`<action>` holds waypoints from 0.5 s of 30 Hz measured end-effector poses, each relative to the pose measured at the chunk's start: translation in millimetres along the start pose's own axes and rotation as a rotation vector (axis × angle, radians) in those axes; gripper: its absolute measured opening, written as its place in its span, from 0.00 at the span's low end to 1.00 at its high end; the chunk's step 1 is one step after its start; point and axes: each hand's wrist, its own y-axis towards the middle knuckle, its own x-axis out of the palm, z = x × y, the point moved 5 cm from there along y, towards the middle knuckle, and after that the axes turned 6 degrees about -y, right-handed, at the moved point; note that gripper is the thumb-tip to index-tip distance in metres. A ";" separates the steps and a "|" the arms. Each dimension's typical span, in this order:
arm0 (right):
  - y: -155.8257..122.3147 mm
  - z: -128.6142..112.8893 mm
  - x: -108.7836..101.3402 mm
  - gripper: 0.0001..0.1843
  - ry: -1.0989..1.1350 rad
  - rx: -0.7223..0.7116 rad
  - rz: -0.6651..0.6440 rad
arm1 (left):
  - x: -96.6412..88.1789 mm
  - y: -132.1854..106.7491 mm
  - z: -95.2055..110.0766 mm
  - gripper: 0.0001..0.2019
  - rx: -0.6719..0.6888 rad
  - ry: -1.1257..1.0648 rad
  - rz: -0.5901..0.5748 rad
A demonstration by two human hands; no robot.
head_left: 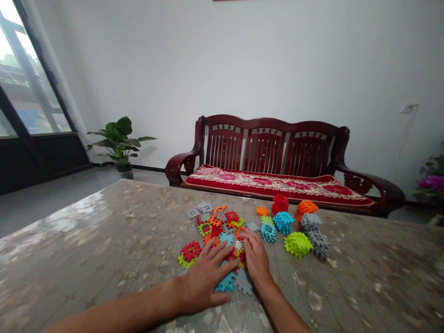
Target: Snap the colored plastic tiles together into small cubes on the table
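A scatter of flat, toothed plastic tiles [217, 224] in red, orange, blue, green and grey lies on a marble-patterned table [104, 240]. My left hand [204, 277] lies flat with fingers spread over a blue tile [225, 283] and red ones. My right hand [255, 258] rests beside it, fingers curled down onto the tiles near a yellow and a red piece; what it grips, if anything, is hidden. A grey tile [243, 282] sits between my wrists. Stacks of joined tiles stand further back: blue [283, 223], green [297, 243], grey [316, 236], red [280, 204], orange [305, 208].
A dark red wooden bench [270, 148] with a red patterned cushion stands behind the table against a white wall. A potted plant [120, 141] is on the floor at left by a large window. Purple flowers [433, 180] show at the right edge.
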 end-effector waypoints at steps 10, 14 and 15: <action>-1.4 -5.6 0.5 0.17 0.051 0.004 -0.073 | -0.7 5.0 -24.5 0.27 -0.129 -0.042 0.158; -2.9 -3.3 -3.0 0.18 0.109 0.022 -0.059 | -12.7 0.9 -41.1 0.23 -0.203 -0.076 0.208; -3.5 -2.9 -3.7 0.19 0.099 0.024 -0.055 | -17.1 -0.4 -52.2 0.22 -0.257 -0.077 0.225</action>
